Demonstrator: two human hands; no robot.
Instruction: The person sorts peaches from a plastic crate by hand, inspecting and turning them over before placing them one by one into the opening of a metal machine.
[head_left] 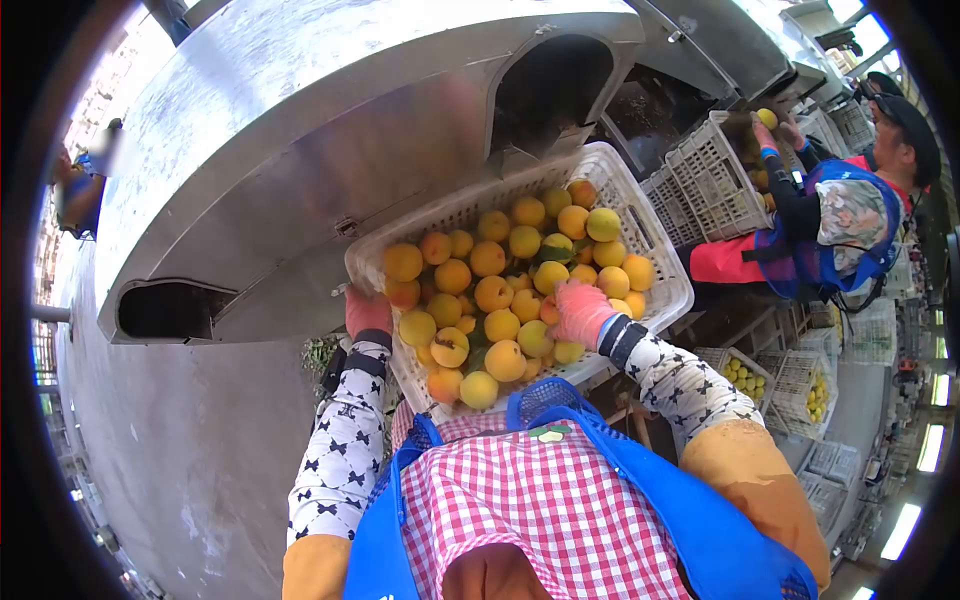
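White latticed plastic crate [648, 218] holds round yellow-orange fruit [492, 293]

Count, near crate [668, 265]: one, holding more than thirty yellow-orange fruits [487, 258] — exact total not readable, fruits overlap. Wearer: two hands, one left hand [368, 312] and one right hand [582, 314]; two bow-print sleeves [340, 440]; one checked apron [530, 485]. Metal housing [330, 165]: one, with two dark openings [552, 90]. Co-worker at right [850, 215]: one — one raised fruit [767, 118]. Lower-right fruit crates [745, 378]: two.
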